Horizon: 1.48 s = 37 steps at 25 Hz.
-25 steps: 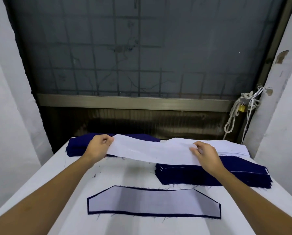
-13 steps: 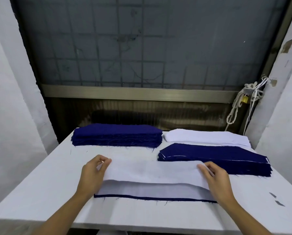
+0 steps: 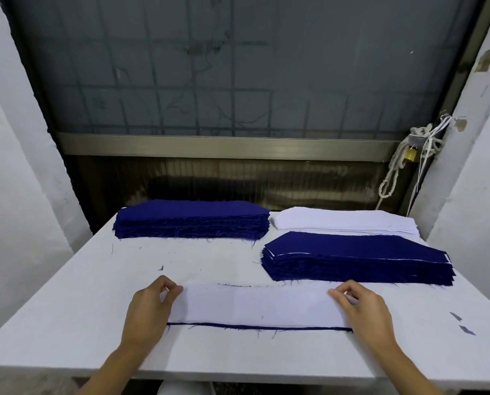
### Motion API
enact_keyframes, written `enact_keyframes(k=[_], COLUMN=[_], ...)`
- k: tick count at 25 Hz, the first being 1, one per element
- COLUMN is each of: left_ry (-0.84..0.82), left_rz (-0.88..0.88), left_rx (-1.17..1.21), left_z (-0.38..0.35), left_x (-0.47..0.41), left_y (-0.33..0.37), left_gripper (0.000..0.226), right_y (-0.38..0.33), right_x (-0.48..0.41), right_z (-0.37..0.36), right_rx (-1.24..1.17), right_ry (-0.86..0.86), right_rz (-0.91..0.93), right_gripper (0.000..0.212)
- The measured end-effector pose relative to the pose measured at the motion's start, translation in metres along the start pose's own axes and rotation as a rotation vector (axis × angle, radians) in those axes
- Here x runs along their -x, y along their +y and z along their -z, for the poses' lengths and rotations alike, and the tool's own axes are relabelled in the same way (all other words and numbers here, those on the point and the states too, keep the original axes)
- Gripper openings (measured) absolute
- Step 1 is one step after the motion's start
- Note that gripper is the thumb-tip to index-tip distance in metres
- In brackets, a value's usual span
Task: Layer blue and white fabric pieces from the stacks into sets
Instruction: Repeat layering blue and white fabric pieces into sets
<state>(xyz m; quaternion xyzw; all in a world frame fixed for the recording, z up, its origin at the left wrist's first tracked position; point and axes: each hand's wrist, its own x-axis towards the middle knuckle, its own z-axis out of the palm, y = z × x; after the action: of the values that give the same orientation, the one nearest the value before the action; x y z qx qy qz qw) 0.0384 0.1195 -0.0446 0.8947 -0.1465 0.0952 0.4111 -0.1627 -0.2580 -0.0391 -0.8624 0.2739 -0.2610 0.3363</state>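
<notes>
On the near bench (image 3: 67, 309): white piece (image 3: 259, 305) lay over blue piece (image 3: 259, 327), only its blue edge showing.
Left hand (image 3: 149, 309), right hand (image 3: 366, 312): fingers pinched the white piece's ends.
Behind: blue stack (image 3: 192, 220), white stack (image 3: 343, 222), layered stack (image 3: 357, 260).
Corner: rope (image 3: 394, 169), padlock (image 3: 409, 154), beside grated window (image 3: 209, 67).

On the table (image 3: 67, 309), my left hand (image 3: 149, 306) and right hand (image 3: 366, 309) pinch opposite ends of the top piece (image 3: 255, 305). It lies on an under piece (image 3: 255, 327) whose near edge shows toward six o'clock. The left stack (image 3: 192, 220) sits at eleven o'clock. At one o'clock, the back stack (image 3: 343, 220) lies just behind the front stack (image 3: 357, 258). Two scraps (image 3: 466, 329) rest at three o'clock, and a rope (image 3: 394, 172) hangs at two.
</notes>
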Motion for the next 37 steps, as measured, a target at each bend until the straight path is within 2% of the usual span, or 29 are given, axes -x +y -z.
enact_keyframes(k=[4,10,25,28,30,33,35,37], left_ry=[0.000,-0.004,-0.004,-0.123,-0.236,-0.435,-0.432,-0.345], left_rz=[0.018,0.032,0.059,-0.010,-0.050,-0.049,-0.054,-0.078], left_rx=[-0.038,-0.093,-0.267,-0.483,-0.597,-0.637,-0.578,-0.464], left_z=[-0.001,0.001,0.001,0.005,0.012,0.016,0.015,0.016], left_x=[0.001,0.002,0.002,-0.011,-0.030,-0.063,-0.088,-0.121], left_y=[0.003,0.006,0.009,0.018,0.028,0.044,0.056,0.066], left_gripper=[0.022,0.024,0.023,0.013,0.010,0.010,0.014,0.016], right_y=[-0.004,-0.004,-0.010,-0.011,-0.020,-0.042,-0.062,-0.085], right_x=[0.002,0.001,0.003,-0.001,-0.012,-0.039,-0.059,-0.082], right_z=[-0.002,-0.004,-0.003,-0.002,0.001,0.007,0.004,-0.007], right_rx=[0.143,0.295,0.446,0.555,0.662,0.785,0.747,0.656], right_ry=[-0.001,0.005,0.087,-0.022,-0.136,-0.249,-0.256,-0.258], right_rz=[0.001,0.034,0.142,0.251,0.254,0.239,0.234,0.228], right_gripper=[0.025,0.018,0.014,0.022,0.022,0.021,0.019,0.018])
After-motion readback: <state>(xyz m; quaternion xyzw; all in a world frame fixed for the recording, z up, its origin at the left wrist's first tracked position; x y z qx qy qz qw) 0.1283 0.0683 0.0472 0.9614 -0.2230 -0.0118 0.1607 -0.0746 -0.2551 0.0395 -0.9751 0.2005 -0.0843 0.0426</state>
